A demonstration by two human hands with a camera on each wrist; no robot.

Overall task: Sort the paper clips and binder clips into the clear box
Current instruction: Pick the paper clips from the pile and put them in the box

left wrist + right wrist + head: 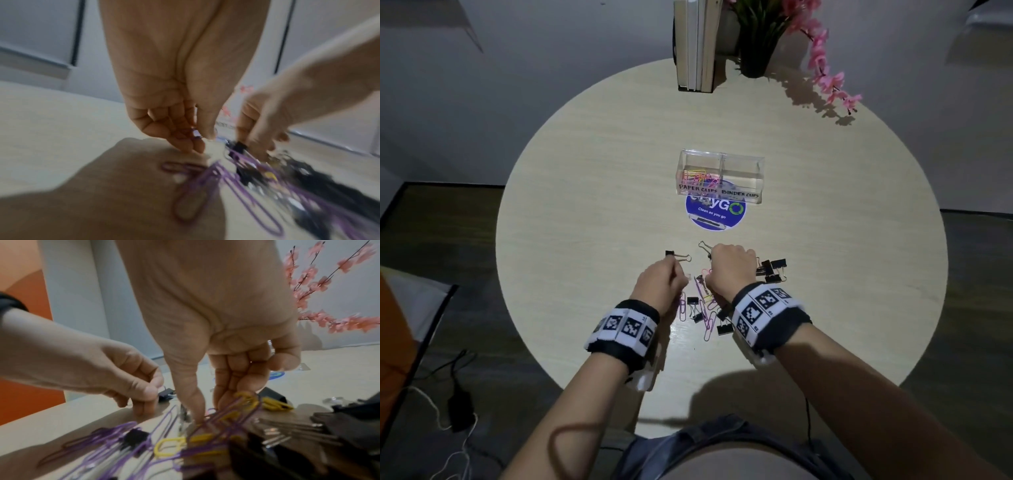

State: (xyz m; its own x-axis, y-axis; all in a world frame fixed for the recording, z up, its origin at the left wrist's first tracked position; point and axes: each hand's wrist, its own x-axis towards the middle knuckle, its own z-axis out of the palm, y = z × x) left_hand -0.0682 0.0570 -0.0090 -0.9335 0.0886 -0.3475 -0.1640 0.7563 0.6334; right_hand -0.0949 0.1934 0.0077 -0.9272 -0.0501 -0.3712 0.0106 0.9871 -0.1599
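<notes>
The clear box stands mid-table, with compartments labelled PAPER CLIPS and BINDER CLIPS. Several coloured paper clips lie in the left one; the right one looks empty. A mixed pile of purple and yellow paper clips and black binder clips lies near the front edge. My left hand hovers over the pile's left side and pinches a purple paper clip between thumb and fingers. My right hand reaches into the pile, thumb and curled fingers pinching tangled purple and yellow paper clips.
More black binder clips are heaped right of my right hand, and two single ones lie just beyond my hands. A blue round sticker sits in front of the box. Books and a pink flower plant stand at the far edge.
</notes>
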